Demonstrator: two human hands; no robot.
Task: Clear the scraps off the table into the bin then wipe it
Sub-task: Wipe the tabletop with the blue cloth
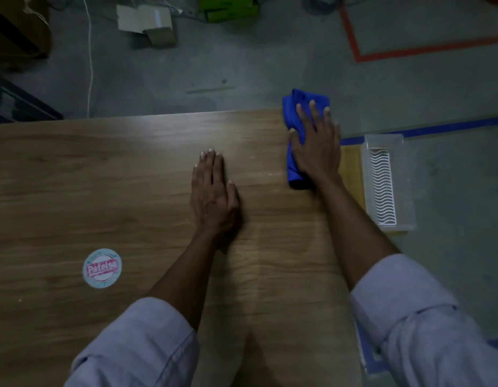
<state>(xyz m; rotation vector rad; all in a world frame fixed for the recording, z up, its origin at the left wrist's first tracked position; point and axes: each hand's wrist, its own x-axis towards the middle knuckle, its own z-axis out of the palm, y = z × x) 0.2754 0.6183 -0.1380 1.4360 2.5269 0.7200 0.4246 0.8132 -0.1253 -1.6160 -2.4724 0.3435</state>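
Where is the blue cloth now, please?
In the head view, the blue cloth lies at the far right corner of the table, under the right hand, overhanging the far edge.

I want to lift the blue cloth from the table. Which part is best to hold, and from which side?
Probably its middle, from above. The blue cloth lies folded in a thick long strip at the table's far right corner, and the right hand lies flat on it, so closing that hand would gather the folds.

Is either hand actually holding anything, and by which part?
Nothing is gripped. The right hand presses flat on the middle of the blue cloth; the left hand lies flat on the table.
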